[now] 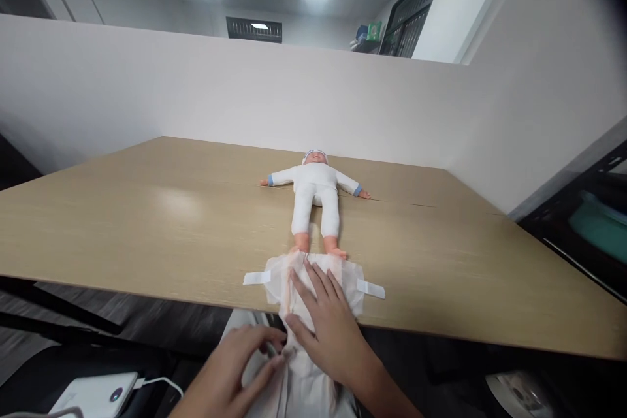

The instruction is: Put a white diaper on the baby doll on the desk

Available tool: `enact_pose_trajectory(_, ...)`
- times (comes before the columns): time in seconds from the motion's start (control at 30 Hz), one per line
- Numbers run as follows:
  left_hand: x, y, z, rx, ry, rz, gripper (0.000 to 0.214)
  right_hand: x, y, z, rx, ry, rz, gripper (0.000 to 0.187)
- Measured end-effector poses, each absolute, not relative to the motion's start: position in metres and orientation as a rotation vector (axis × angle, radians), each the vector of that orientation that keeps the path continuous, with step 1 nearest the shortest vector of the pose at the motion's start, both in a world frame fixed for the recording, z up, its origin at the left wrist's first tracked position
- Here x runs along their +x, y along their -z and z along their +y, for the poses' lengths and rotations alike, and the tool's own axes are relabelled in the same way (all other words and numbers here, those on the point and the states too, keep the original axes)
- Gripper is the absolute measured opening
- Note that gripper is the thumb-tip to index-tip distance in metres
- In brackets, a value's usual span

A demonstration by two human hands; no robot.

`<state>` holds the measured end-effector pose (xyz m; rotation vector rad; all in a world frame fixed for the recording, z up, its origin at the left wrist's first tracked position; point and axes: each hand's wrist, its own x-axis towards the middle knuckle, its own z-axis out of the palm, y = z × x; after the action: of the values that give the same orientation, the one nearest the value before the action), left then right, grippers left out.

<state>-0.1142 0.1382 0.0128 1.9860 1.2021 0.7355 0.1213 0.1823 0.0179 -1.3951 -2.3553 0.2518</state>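
Observation:
A baby doll (316, 199) in a white suit lies on its back in the middle of the wooden table (147, 222), feet toward me. A white diaper (353, 281) with two side tabs is spread at the table's near edge and hangs over it, just below the doll's feet. My right hand (323, 320) lies flat on the diaper with its fingers stretched out. My left hand (235, 372) is below the table edge, fingers curled and pinching the diaper's hanging part.
A white partition wall (245, 91) runs behind the table. A white device with a cable (98, 395) sits at the lower left below the table. Dark shelving with a teal object (597, 228) stands to the right.

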Motion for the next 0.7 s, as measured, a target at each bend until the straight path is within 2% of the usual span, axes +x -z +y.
enact_pose_trajectory(0.2, -0.117, -0.064, 0.263, 2.600, -0.762, 1.326, 0.028, 0.122, -0.015, 0.183, -1.395, -0.219, -2.350, 0.067)
enact_pose_trajectory(0.23, -0.110, -0.068, 0.288, 2.689, -0.768, 1.397, 0.036, 0.121, -0.015, 0.185, -1.399, -0.218, -2.335, 0.065)
enact_pose_trajectory(0.3, -0.093, -0.069, 0.331, 2.847, -0.664, 1.434, 0.066, 0.120, -0.014, 0.189, -1.412, -0.223, -2.293, 0.060)
enact_pose_trajectory(0.37, -0.074, -0.065, 0.362, 3.037, -0.460, 1.312, 0.093, 0.120, -0.013, 0.194, -1.433, -0.224, -2.249, 0.058)
enact_pose_trajectory(0.43, -0.056, -0.059, 0.380, 3.214, -0.264, 1.122, 0.108, 0.120, -0.010, 0.197, -1.455, -0.195, -2.232, 0.061)
enact_pose_trajectory(0.53, -0.038, -0.051, 0.389, 3.403, -0.133, 0.836, 0.110, 0.121, -0.004, 0.200, -1.465, -0.113, -2.251, 0.065)
enact_pose_trajectory(0.7, -0.031, -0.055, 0.396, 3.511, -0.134, 0.501, 0.095, 0.124, 0.004, 0.203, -1.438, -0.043, -2.295, 0.069)
